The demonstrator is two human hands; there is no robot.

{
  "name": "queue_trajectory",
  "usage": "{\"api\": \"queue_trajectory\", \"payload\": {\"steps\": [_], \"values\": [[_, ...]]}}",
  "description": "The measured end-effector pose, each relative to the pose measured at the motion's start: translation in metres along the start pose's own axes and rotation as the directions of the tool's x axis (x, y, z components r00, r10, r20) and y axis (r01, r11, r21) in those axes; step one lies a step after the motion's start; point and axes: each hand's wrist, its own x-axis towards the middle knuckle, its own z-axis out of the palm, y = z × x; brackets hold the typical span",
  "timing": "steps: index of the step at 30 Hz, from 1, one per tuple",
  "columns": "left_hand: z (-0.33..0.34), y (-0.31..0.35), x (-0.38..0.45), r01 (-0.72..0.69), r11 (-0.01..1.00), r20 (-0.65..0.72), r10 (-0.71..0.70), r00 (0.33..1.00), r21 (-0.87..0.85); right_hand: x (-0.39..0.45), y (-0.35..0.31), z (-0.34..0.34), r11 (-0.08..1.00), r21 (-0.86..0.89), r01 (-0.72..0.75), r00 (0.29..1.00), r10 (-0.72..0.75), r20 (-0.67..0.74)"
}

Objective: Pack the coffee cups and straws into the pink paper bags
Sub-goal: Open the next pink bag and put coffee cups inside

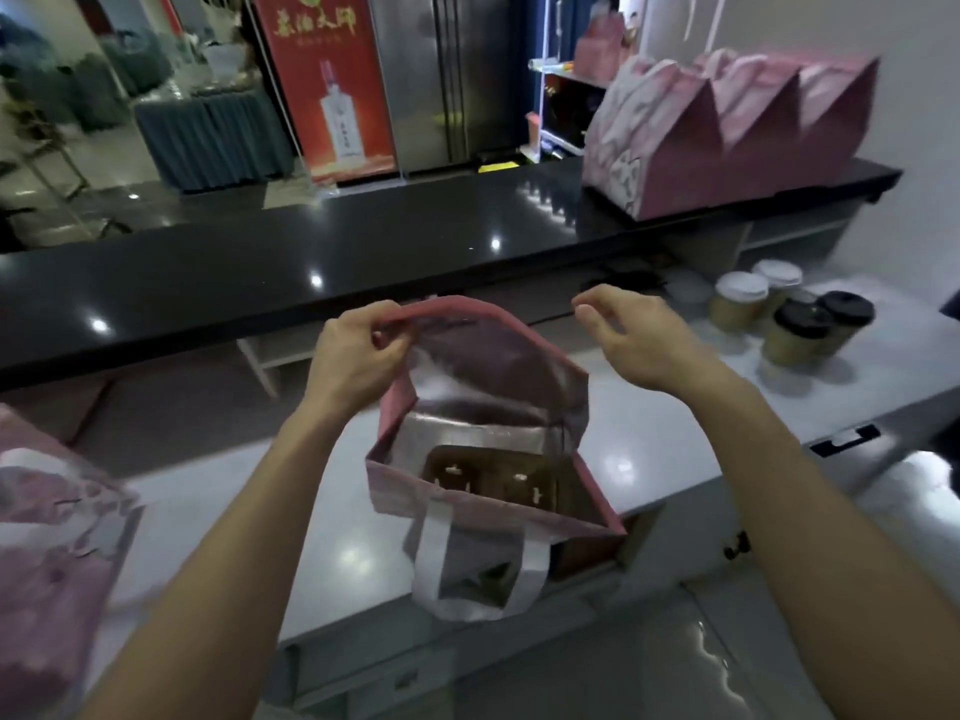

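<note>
A pink paper bag (483,387) with a silver lining stands open on the white counter (649,444) in front of me. A brown cardboard cup holder (493,478) lies at its bottom. My left hand (358,350) pinches the bag's far rim at its left corner. To the right of the rim, my right hand (628,330) hovers with curled fingers and holds nothing. The bag's white handle (478,563) hangs over its near side. Several paper coffee cups (789,317), with white or black lids, stand on the counter at the right. No straws are visible.
Three closed pink bags (727,137) stand on the raised black bar top (363,252) at the back right. Another pink bag (47,553) sits at the counter's left edge. A red banner (327,80) and a steel fridge (447,75) stand beyond the bar.
</note>
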Motion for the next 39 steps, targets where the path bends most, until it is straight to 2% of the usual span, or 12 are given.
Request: {"api": "queue_trajectory", "payload": {"steps": [3, 8, 16, 21, 26, 28, 34, 39], "values": [[0.053, 0.03, 0.016, 0.018, 1.0, -0.014, -0.018, 1.0, -0.008, 0.0, 0.086, -0.037, 0.979, -0.153, -0.133, 0.986, 0.146, 0.08], [0.136, 0.07, 0.043, 0.077, 0.995, -0.013, -0.078, 0.997, -0.058, 0.001, 0.192, -0.069, 0.935, -0.296, -0.195, 0.913, 0.284, 0.293], [0.224, 0.096, 0.113, 0.133, 0.974, 0.011, -0.133, 0.991, -0.185, 0.054, 0.29, -0.111, 0.929, -0.287, -0.234, 0.923, 0.305, 0.234], [0.265, 0.102, 0.162, 0.12, 0.969, 0.007, -0.121, 0.993, -0.217, 0.108, 0.323, -0.126, 0.914, -0.34, -0.223, 0.943, 0.29, 0.164], [0.295, 0.104, 0.203, 0.158, 0.952, 0.049, -0.15, 0.987, -0.262, 0.162, 0.343, -0.133, 0.907, -0.353, -0.23, 0.929, 0.313, 0.2], [0.304, 0.103, 0.215, 0.173, 0.949, 0.052, -0.165, 0.985, -0.265, 0.184, 0.352, -0.13, 0.914, -0.347, -0.209, 0.931, 0.295, 0.216], [0.323, 0.107, 0.236, 0.229, 0.943, 0.054, -0.223, 0.973, -0.242, 0.25, 0.388, -0.113, 0.876, -0.482, -0.032, 0.928, 0.205, 0.31], [0.327, 0.113, 0.239, 0.286, 0.947, 0.097, -0.274, 0.957, -0.145, 0.293, 0.417, -0.105, 0.802, -0.59, 0.097, 0.837, 0.256, 0.484]]}}
